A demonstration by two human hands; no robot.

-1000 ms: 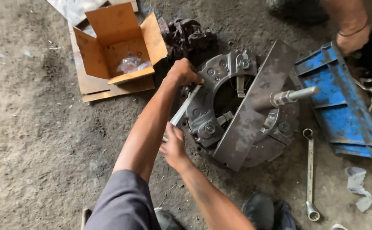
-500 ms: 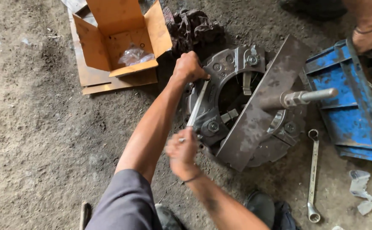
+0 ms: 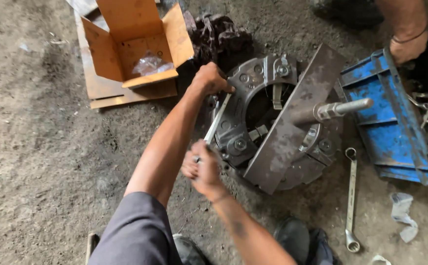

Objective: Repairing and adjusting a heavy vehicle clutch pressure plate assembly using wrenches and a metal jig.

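The right hand (image 3: 203,167) has its fingers curled tight around the near end of a flat metal bar (image 3: 217,120), a slim, pale strip. The left hand (image 3: 210,78) is closed in a fist at the bar's far end, knuckles up, pressing where the bar meets the rim of the round clutch cover (image 3: 253,115). The bar's long axis runs from the right hand up and slightly to the right toward the left hand, lying along the cover's left edge.

The clutch cover lies flat on the dirt floor (image 3: 42,147), near the middle of the view. A wide steel plate (image 3: 292,122) crosses it on a slant, and a threaded shaft (image 3: 341,108) sticks out of the plate toward the right. Just beyond the left hand sits an open cardboard box (image 3: 130,44) with a clear plastic bag inside, and a dark greasy part (image 3: 219,34) lies beside it. To the right of the cover a blue metal tray (image 3: 380,113) stands close, with another person's hand (image 3: 407,46) above it. A combination spanner (image 3: 351,196) lies on the floor near the cover's right edge. The floor to the left of the arms is open.
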